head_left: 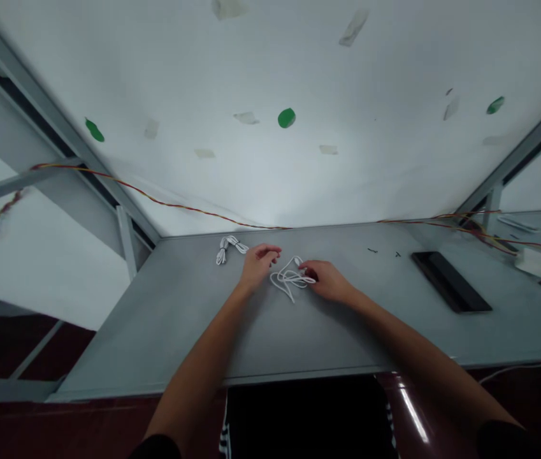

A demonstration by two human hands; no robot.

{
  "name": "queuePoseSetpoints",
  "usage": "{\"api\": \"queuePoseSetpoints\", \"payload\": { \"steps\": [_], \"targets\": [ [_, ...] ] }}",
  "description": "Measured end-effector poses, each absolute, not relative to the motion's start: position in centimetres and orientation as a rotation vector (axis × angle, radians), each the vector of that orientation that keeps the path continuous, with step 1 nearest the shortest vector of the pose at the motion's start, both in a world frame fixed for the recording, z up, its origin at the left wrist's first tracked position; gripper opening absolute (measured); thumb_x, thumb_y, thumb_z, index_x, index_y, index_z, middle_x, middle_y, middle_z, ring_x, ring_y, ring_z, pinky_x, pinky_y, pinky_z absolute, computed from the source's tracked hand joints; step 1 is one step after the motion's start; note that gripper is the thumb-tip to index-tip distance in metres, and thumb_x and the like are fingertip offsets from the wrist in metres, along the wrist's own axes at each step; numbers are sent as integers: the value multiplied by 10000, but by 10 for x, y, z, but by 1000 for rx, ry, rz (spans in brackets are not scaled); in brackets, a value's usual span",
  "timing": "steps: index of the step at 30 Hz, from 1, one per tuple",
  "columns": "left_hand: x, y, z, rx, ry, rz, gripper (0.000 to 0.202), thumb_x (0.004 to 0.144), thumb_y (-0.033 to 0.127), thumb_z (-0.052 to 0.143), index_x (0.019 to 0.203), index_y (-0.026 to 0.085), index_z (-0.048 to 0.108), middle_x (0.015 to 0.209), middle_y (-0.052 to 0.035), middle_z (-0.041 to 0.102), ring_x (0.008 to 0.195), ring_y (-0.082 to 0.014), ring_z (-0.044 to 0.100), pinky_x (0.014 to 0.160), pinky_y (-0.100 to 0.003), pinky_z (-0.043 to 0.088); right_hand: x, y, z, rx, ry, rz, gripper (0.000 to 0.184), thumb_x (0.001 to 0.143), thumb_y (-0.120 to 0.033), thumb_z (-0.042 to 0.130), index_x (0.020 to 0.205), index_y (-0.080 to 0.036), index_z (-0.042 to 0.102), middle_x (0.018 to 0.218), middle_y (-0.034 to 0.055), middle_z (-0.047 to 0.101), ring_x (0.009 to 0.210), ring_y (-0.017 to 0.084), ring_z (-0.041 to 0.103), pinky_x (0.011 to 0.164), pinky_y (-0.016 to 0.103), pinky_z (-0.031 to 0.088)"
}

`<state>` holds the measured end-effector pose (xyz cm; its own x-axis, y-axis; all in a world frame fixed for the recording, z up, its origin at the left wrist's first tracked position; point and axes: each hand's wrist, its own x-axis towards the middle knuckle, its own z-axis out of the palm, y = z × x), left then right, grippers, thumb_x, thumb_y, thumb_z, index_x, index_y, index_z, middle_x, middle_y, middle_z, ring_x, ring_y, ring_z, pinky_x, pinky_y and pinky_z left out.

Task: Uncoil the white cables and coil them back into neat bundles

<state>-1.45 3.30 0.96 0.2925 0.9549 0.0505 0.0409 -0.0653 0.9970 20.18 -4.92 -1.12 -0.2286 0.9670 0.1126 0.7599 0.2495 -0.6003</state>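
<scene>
A loosely looped white cable lies on the grey table in front of me, one free end pointing toward me. My right hand is at its right side, with thumb and fingers closed on the cable's loops. To the left of the cable, my left hand hovers with bent fingers slightly apart and nothing visible between them. Just beyond that hand lies a second white cable, folded into a bundle and bound with dark ties.
Toward the right of the table lie a black flat device and two small dark ties. A red-yellow twisted wire runs along the white back panel. Metal frame posts stand at the left.
</scene>
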Motion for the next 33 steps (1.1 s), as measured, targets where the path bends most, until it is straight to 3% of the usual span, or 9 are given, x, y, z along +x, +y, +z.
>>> {"api": "queuePoseSetpoints", "payload": {
  "steps": [3,7,11,15,18,22,27,33],
  "targets": [
    [-11,30,6,1717,1130,1006,154,799,228,675,894,166,780,848,-59,738,712,-155,620,675,-274,479,211,-45,-13,-1611,-1989,638,309,928,-204,604,1209,-190,733,791,35,710,690,176,602,733,314,464],
    [-3,14,5,2036,1073,939,271,892,287,691,1128,174,765,1073,-87,735,781,-151,643,710,-281,515,218,-41,-13,-1565,-1799,576,299,890,-224,603,1150,-180,746,855,60,716,743,181,610,749,328,478],
    [2,4,4,2099,960,847,466,938,422,693,1336,181,675,1169,-100,700,838,-163,643,758,-301,538,220,-39,-12,-1481,-1532,596,262,894,-428,635,974,-202,739,882,69,722,773,194,634,738,348,507],
    [0,3,4,2144,801,612,418,932,502,701,1179,167,744,1066,-81,699,793,-167,631,767,-318,532,221,-39,-4,-1402,-1292,707,423,841,-627,691,926,-213,686,835,49,714,696,163,604,653,315,504],
    [-2,3,4,2199,709,588,395,884,502,766,1129,192,774,1125,-88,682,800,-171,622,777,-317,521,219,-41,5,-1286,-1111,840,474,755,-642,780,912,-211,660,796,24,698,623,128,558,605,289,475],
    [0,0,5,2201,598,666,214,957,371,663,893,201,776,1148,-94,690,778,-155,605,796,-306,494,219,-42,12,-1192,-954,931,471,707,-583,838,921,-211,644,765,-1,689,587,104,547,594,273,462],
    [3,5,13,1730,746,922,264,923,429,677,824,186,703,886,-62,696,792,-171,607,735,-275,464,242,-35,16,-1196,-666,793,416,679,-472,870,893,-210,628,724,-28,646,542,85,512,524,246,428],
    [-4,20,12,995,893,1114,368,762,503,813,816,172,664,596,52,478,580,-102,478,614,-245,382,290,-29,29,-1164,-231,633,248,790,-275,790,864,-217,561,662,-58,576,486,60,456,448,192,369]
  ]
}}
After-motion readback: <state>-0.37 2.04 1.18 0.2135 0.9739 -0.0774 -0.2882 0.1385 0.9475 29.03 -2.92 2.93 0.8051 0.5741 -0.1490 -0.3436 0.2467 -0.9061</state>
